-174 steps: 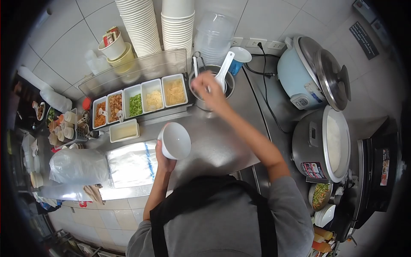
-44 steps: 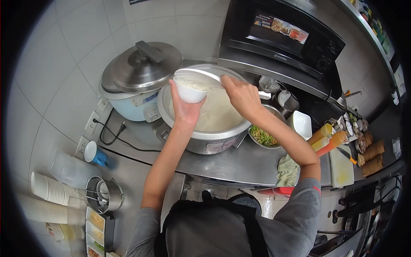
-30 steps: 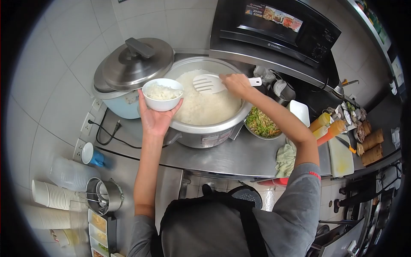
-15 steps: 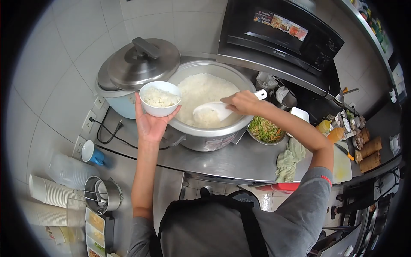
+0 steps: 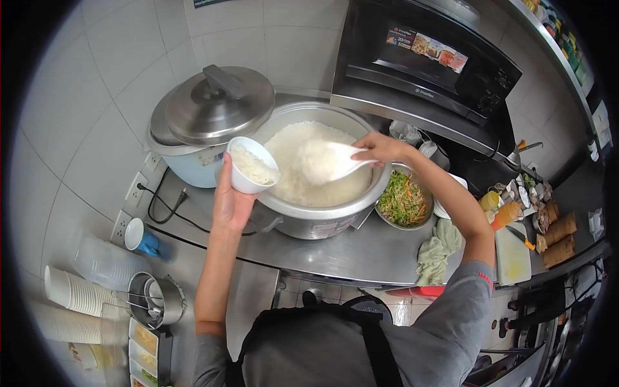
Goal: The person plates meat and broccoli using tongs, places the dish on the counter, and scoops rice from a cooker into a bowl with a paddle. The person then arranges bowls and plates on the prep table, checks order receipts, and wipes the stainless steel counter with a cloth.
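Note:
My left hand grips a small white bowl from below and behind; cooked rice lies in it. The bowl leans to the right, over the left rim of a large rice cooker. My right hand is closed on the handle of a white rice paddle. Its blade, slightly blurred, carries a heap of rice above the rice filling the cooker. A gap separates paddle and bowl.
Left of the cooker stands a second pot topped by a metal lid. A bowl of shredded vegetables and a green cloth sit to the right. Behind is a black microwave; a power cord crosses the counter.
The paddle has risen out of the rice with a load on its blade. My left hand has shifted slightly right and tipped the bowl toward the paddle.

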A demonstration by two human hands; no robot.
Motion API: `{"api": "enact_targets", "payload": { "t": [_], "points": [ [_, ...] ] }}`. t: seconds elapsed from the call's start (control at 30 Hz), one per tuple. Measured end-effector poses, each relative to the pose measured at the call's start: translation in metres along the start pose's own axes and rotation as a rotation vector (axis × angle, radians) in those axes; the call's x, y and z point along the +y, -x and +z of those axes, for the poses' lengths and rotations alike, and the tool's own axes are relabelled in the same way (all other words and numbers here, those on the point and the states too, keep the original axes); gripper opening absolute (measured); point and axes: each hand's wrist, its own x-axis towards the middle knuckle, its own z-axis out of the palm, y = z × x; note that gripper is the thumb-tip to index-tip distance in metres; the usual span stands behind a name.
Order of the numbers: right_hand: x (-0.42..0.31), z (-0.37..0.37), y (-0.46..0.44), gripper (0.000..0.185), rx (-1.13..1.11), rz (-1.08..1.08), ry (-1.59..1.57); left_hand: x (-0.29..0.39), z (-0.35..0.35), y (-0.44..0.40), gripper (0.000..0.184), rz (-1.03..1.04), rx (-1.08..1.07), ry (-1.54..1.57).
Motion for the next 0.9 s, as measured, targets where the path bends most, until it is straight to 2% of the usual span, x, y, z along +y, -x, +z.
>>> {"api": "enact_targets", "payload": {
  "t": [0.13,0.23,0.33,0.47,0.57,0.6,0.7,0.73,0.83,0.87,0.9],
  "points": [
    [-0.030,0.002,0.003,0.025,0.348,-0.108,0.054,-0.042,0.012,-0.028,0.061,0.033,-0.043,0.057],
    [-0.054,0.043,0.005,0.031,0.720,-0.191,0.453,-0.068,0.043,-0.045,0.060,0.034,-0.011,0.198],
    [-0.066,0.077,0.014,0.053,0.781,-0.192,0.758,-0.071,0.059,-0.055,0.063,-0.005,0.043,0.212],
    [-0.070,0.092,0.028,0.069,0.790,-0.329,0.884,-0.061,0.054,-0.056,0.064,-0.059,-0.009,0.186],
    [-0.059,0.070,0.036,0.068,0.743,-0.490,0.866,-0.050,0.042,-0.047,0.066,-0.100,-0.029,0.180],
    [-0.059,0.058,0.038,0.067,0.720,-0.461,0.718,-0.046,0.036,-0.044,0.067,-0.116,-0.031,0.179],
    [-0.082,0.044,0.050,0.062,0.750,-0.440,0.656,-0.040,0.017,-0.043,0.066,-0.176,-0.068,0.110],
    [-0.082,0.049,0.045,0.063,0.818,-0.493,0.761,-0.040,0.015,-0.043,0.066,-0.184,-0.067,0.103],
    [-0.085,0.069,0.039,0.065,0.654,-0.405,0.856,-0.037,0.012,-0.042,0.067,-0.191,-0.059,0.104],
    [-0.082,0.065,0.033,0.059,0.658,-0.422,0.762,-0.034,0.011,-0.041,0.067,-0.184,-0.055,0.120],
    [-0.078,0.059,0.027,0.054,0.667,-0.337,0.614,-0.032,0.011,-0.040,0.067,-0.178,-0.050,0.137]
  ]
}}
